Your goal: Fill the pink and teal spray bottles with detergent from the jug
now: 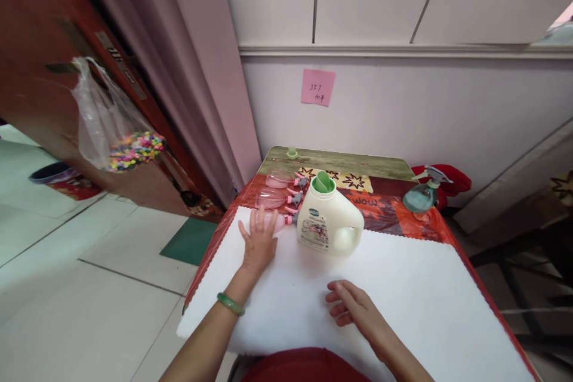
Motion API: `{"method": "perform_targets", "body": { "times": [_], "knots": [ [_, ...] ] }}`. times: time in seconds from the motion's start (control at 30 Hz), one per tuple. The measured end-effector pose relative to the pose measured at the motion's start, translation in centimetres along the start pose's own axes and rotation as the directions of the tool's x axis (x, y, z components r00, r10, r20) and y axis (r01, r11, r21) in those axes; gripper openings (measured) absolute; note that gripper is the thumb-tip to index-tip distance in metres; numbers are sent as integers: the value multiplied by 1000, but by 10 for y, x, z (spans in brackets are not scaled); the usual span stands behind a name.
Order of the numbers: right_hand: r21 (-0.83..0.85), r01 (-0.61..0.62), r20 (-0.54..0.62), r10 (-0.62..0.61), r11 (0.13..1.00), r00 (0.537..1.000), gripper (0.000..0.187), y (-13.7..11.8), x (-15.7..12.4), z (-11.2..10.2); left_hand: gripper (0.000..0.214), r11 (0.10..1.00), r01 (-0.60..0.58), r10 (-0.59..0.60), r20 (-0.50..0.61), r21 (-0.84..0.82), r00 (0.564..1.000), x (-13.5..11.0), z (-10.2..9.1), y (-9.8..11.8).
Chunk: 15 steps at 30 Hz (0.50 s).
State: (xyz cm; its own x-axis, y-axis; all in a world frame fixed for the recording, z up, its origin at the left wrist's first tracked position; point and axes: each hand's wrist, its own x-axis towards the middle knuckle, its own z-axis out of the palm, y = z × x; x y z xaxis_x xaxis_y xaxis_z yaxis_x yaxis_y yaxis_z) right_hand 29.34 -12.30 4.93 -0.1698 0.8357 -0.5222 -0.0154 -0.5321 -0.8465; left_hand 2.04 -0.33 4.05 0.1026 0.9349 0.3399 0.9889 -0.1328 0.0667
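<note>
From where I stand, a pale lilac wall (394, 107) backs a small table (371, 162). The person's left hand (258, 245) lies over a clear pink plastic spray bottle (279, 223) on its side, fingers spread; whether they press, I can't tell. That bottle looks light, thin-walled and slick, apt to roll, so I'd hold it round the barrel. Just beyond lie two similar pink bottles (270, 198); to the grip's right stands a cream plastic jug (329, 215) with a green cap, likely heavier, best taken by its handle. Nearer the person, the right hand (351, 305) is loosely curled, holding nothing. Below both hands spreads a scallop-edged white cloth (403, 286); past it shows red patterned plastic sheeting (418, 227).
</note>
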Motion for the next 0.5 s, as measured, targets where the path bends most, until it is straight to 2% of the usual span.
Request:
{"method": "perform_targets", "body": {
  "times": [0.1, 0.17, 0.3, 0.5],
  "knots": [
    [1, -15, -6, 15, 1000, 1000, 71, 3, 3, -3, 88, 968, 159, -150, 62, -193, 987, 0, -8, -22],
    [1, -14, -17, 14, 1000, 1000, 69, 6, 5, -1, 90, 929, 195, -162, 128, -315, 979, 6, -7, -37],
    [-17, 16, -27, -16, 1000, 1000, 68, 9, 6, 8, 86, 909, 138, -82, 155, -394, 985, 27, 4, -60],
    [-33, 24, -36, -26, 999, 999, 69, 12, 2, 5, 84, 885, 40, 35, 152, -464, 988, 62, 17, -76]
  ]
}}
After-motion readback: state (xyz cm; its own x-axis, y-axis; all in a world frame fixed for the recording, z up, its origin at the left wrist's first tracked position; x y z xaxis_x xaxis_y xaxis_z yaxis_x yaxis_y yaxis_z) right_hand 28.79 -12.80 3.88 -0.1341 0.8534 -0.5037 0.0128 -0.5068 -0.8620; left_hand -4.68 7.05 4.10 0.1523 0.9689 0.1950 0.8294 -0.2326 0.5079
